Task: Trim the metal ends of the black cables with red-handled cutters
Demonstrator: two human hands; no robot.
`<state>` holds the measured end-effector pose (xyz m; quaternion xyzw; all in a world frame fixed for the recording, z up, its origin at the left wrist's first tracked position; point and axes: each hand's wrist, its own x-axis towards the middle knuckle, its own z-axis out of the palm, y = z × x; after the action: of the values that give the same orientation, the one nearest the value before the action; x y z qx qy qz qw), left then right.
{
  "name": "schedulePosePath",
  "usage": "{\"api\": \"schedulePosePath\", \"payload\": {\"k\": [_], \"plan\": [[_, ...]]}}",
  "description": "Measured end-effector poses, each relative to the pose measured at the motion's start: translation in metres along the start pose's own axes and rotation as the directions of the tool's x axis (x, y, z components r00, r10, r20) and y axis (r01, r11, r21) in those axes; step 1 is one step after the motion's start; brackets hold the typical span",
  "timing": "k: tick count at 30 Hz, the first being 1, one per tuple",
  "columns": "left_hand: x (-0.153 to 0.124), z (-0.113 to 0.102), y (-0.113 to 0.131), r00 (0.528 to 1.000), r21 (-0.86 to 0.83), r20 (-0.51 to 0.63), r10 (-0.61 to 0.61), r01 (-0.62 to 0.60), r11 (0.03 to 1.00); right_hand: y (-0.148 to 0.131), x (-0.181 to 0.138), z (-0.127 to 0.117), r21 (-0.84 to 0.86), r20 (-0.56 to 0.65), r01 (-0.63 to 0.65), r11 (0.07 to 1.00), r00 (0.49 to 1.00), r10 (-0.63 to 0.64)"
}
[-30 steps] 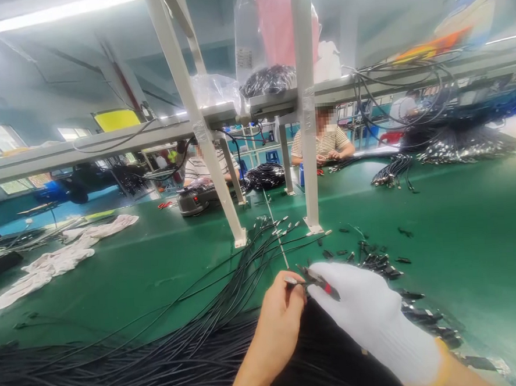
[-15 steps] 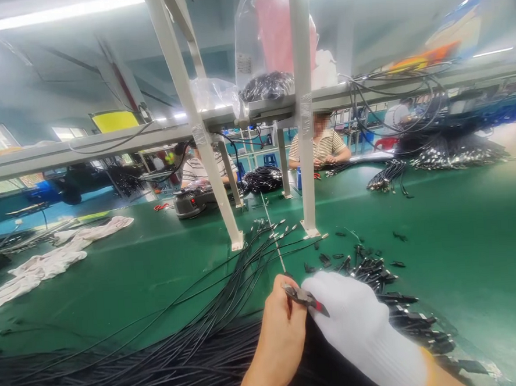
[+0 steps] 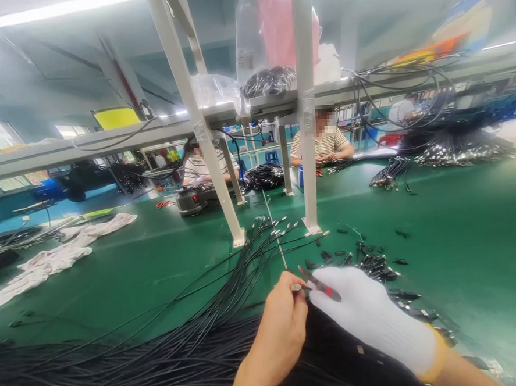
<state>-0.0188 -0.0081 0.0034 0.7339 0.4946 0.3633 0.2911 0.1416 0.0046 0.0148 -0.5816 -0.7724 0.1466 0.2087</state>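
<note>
My bare left hand (image 3: 280,325) pinches the silver metal end of a black cable (image 3: 296,287) between thumb and fingers. My right hand (image 3: 370,314), in a white glove, grips small cutters with red handles (image 3: 319,283), whose jaws point at that cable end. Both hands meet above a thick bundle of black cables (image 3: 132,364) lying across the green table (image 3: 461,227). More cable ends fan out ahead (image 3: 269,230).
Small black connector pieces (image 3: 376,264) lie scattered right of my hands. White frame legs (image 3: 238,238) (image 3: 312,227) stand ahead. White cloths (image 3: 56,252) lie at the left. Two people sit across the table (image 3: 325,145) (image 3: 199,164), with cable coils (image 3: 263,175) and a tape dispenser (image 3: 192,198).
Both hands dipped toward me half a second ago, then rose back. The cutters' jaws have shifted slightly against the cable end; the grip on each is unchanged.
</note>
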Motion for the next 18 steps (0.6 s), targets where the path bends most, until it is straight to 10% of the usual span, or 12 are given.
{"api": "schedulePosePath", "payload": {"k": [13, 18], "plan": [[0.004, 0.006, -0.026, 0.888, 0.413, -0.152, 0.433, -0.341, 0.844, 0.004, 0.007, -0.011, 0.454, 0.203, -0.028, 0.891, 0.976, -0.073], [0.003, 0.002, -0.020, 0.970, 0.145, -0.146, 0.193, -0.172, 0.974, 0.010, 0.009, 0.002, 0.299, 0.130, -0.030, 0.954, 0.991, -0.010]]}}
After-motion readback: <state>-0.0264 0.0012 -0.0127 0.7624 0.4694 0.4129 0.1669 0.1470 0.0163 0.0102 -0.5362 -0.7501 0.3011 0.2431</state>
